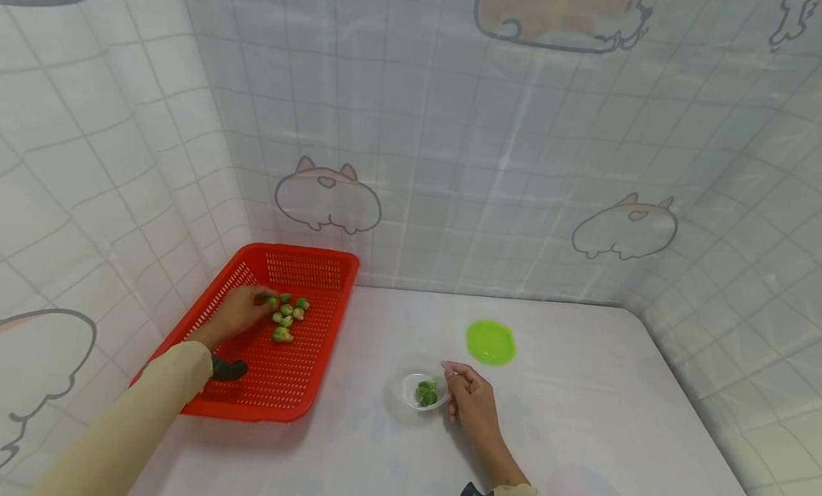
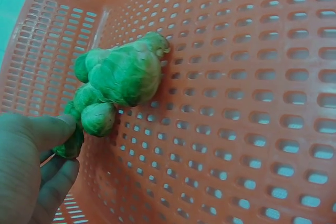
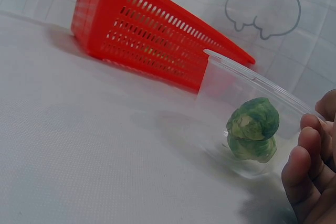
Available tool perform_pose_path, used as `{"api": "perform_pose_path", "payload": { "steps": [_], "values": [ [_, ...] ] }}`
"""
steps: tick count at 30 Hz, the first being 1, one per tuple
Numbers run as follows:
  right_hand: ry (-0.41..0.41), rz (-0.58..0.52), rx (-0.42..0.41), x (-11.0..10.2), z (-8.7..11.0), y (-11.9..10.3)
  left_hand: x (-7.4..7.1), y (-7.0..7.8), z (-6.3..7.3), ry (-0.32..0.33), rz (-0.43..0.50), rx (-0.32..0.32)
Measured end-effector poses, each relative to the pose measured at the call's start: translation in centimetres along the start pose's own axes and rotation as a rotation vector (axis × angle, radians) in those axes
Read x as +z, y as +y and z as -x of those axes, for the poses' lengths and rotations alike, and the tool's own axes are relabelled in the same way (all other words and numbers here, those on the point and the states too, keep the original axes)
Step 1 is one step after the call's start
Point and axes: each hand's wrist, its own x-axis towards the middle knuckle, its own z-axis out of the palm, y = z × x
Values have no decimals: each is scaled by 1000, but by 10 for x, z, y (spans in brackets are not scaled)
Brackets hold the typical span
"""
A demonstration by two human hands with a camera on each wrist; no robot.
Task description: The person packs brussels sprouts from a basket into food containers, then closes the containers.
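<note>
The left hand reaches into the red basket, which stands along the left edge of the table, with its far end near the back edge. Its thumb and fingers pinch one Brussels sprout at the side of a small group of sprouts. A light pinch suits such a small round thing, I think, because the neighbours touch closely and a full grasp would push them away.

The right hand is beside the clear container, which is nearer to the front edge of the table than to the back. The right wrist view cuts off much of this hand, but its bent fingers seem to hold the rim, probably so that the light container does not slide. It stands open at the top, with two sprouts inside, touching each other. The green lid lies flat toward the back edge, apart from the container, where it does not disturb either hand.

The sprouts are round and compact, with leaves wrapped tightly, green on most of the surface and paler toward the cut stem. One of the basket sprouts shows its stem end pointing outward.
</note>
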Motion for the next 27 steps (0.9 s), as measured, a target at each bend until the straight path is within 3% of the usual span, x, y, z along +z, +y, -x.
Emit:
{"api": "perform_pose_path", "payload": {
  "steps": [3,9,23,27],
  "values": [
    [1,5,8,1,0,0,-1,1,0,13,19,-19],
    [4,13,24,2,1,-2,-6,10,1,46,33,3],
    [5,13,33,1,0,-1,-8,43,2,72,52,0],
    [8,10,16,0,0,-2,-7,56,2,67,106,34]
  ]
}}
